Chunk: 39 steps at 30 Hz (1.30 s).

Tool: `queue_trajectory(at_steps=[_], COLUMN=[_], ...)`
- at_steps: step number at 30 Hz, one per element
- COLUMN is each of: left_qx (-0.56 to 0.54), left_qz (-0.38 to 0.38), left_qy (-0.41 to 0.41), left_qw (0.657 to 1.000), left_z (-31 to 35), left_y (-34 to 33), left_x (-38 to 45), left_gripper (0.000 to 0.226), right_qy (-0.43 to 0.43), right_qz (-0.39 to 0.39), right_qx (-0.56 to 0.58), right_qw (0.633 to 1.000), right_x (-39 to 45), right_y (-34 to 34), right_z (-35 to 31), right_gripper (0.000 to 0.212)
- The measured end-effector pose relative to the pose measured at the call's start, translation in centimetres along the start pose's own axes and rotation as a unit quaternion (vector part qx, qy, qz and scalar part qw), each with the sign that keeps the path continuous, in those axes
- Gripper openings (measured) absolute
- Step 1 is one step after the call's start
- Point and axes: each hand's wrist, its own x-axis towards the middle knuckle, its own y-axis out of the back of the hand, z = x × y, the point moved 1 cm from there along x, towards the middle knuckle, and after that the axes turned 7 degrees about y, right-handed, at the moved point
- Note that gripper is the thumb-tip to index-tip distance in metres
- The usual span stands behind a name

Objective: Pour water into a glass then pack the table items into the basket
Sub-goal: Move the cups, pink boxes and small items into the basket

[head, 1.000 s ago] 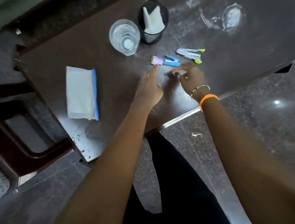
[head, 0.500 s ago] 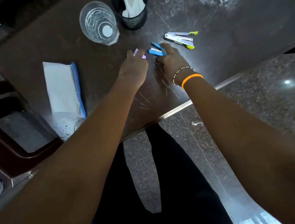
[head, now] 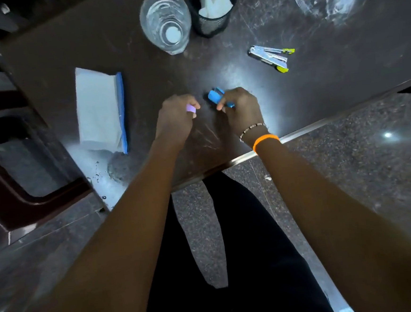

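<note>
My left hand pinches the small purple piece and my right hand grips the blue stapler at mid-frame, with the mesh basket above at the top edge, nearer my right.

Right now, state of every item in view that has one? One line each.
Glass: upright, water inside.
Mesh cup: upright, white paper inside.
Silver stapler: lying on table, untouched.
Blue stapler: gripped by right hand.
Purple item: held in left hand.
White pouch: lying flat.
</note>
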Motion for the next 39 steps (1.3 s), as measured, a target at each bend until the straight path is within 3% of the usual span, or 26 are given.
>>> queue_trajectory(at_steps=[3,8,18,24,27,31,39], left_qx=[-0.137,-0.234,-0.414,-0.424,-0.418,-0.389,-0.346], left_qz=[0.068,0.154,0.339,0.392,0.405,0.361,0.268], left_qy=[0.039,0.069,0.168,0.199,0.215,0.264,0.35], left_qw=[0.987,0.957,0.828,0.791,0.784,0.805,0.828], left_z=[-1.8,-5.5,-18.6,-26.7,-30.5,-34.8,-36.3], left_y=[1.9,6.8,20.4,28.4,31.9,35.5,39.8], left_x=[-2.6,-6.7,-15.7,-18.0,-17.7,-15.8,-11.9], left_gripper=[0.019,0.016,0.028,0.038,0.042,0.046,0.033], right_qy=[-0.036,-0.003,0.16,0.254,0.312,0.36,0.373], right_qz=[0.022,-0.047,-0.157,-0.183,-0.187,-0.163,-0.127], right_qx=[0.114,0.227,0.16,0.118,0.08,0.018,-0.04], right_qw=[0.993,0.973,0.961,0.943,0.928,0.918,0.918], right_x=[-2.3,-4.5,-6.5,-7.6,-7.5,-6.2,-2.9], right_y=[-1.4,-4.0,-13.3,-19.9,-23.1,-27.2,-31.0], right_z=[-2.4,-9.5,-27.8,-39.3,-44.4,-49.8,-54.8], right_gripper=[0.014,0.009,0.018,0.024,0.025,0.032,0.039])
